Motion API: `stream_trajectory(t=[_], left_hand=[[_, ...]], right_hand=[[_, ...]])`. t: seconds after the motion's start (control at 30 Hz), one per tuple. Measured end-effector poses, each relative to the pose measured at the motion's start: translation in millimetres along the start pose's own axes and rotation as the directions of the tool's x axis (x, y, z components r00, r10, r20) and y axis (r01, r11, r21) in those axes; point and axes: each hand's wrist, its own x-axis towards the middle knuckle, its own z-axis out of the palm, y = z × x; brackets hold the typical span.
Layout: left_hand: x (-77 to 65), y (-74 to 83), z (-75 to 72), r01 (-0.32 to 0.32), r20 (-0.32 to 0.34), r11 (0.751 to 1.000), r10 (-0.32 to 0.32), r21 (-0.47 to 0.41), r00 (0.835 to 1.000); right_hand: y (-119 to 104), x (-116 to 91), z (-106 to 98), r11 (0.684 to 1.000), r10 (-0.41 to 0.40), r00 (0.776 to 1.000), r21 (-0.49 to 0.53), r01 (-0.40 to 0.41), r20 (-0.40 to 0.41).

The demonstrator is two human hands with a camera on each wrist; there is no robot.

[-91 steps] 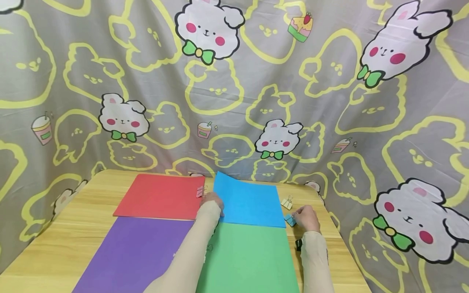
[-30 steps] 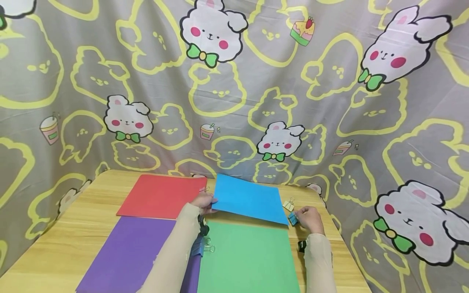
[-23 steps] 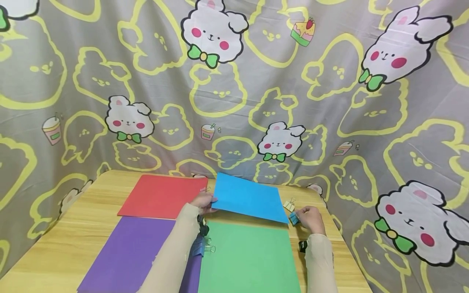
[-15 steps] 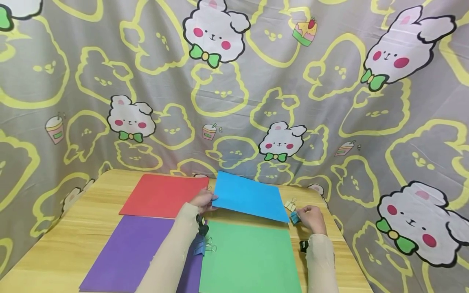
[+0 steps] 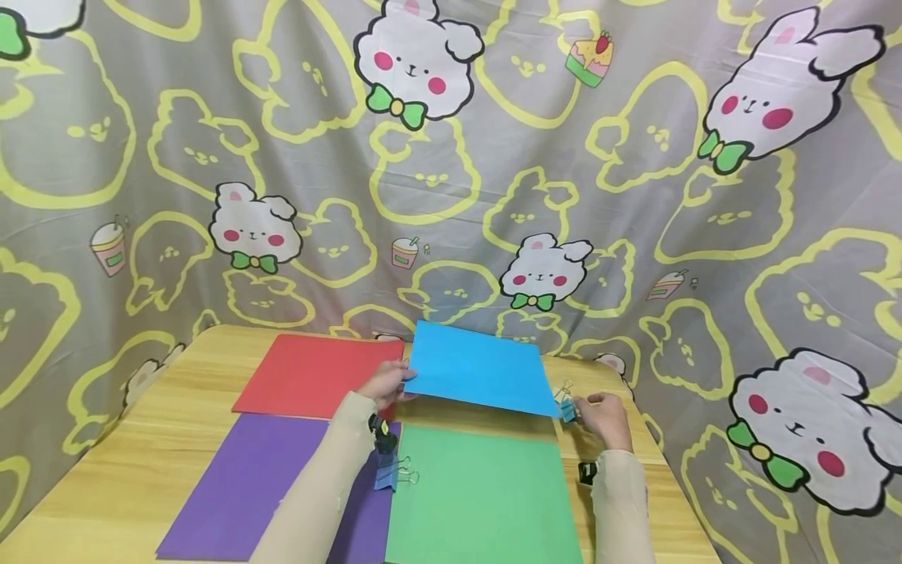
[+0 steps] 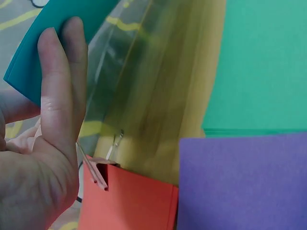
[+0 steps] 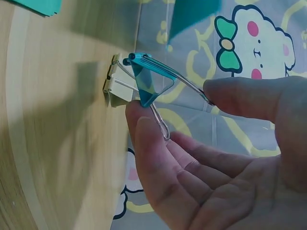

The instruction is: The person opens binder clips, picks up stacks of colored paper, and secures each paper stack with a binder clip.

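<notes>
Beyond the far edge of the green papers [image 5: 482,497], we see the blue papers [image 5: 479,366] held up off the table [image 5: 106,470] at their near left corner by the left hand [image 5: 386,384]. Its thumb lies on one face and two nearly straight fingers, set close together, lie along the other, so they pinch the corner flat; we judge that this grip keeps the sheets together and leaves their right edge free.

Off the far right corner of the green papers, the right hand [image 5: 607,415] pinches the teal clip [image 5: 568,409]: the thumb is on one wire handle, the forefinger by the other, the remaining fingers loosely bent. We suppose it is held this way because the handles work its spring. The clip is right by the blue papers' right corner; whether they touch, or how wide its mouth stands, we cannot tell. Behind it is the white clip [image 7: 119,96].

Beyond and left of the green papers lie the red papers [image 5: 324,374], their edge bitten by the pink clip [image 6: 98,175]. Directly left are the purple papers [image 5: 218,486], where the blue clip [image 5: 385,472] grips the edge nearest the green, apparently to bind that pile.
</notes>
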Motion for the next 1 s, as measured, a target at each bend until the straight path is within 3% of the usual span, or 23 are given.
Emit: stream_trajectory(t=[0.37, 0.6, 1.0], left_hand=[[-2.6, -0.3, -6.2, -0.059, 0.015, 0.998, 0.059, -0.016, 0.998], [-7.7, -4.3, -15.5, -0.066, 0.003, 0.998, 0.066, -0.006, 0.998], [-11.8, -7.5, -25.5, -0.083, 0.006, 0.996, 0.083, -0.015, 0.996]], right_hand=[[-2, 2, -4, 1.000, 0.003, 1.000, -0.006, -0.003, 0.030], [-1, 2, -2, 0.999, -0.007, 0.999, 0.049, 0.005, 0.048], [0, 5, 3, 0.954, -0.008, 0.992, 0.299, -0.029, 0.122]])
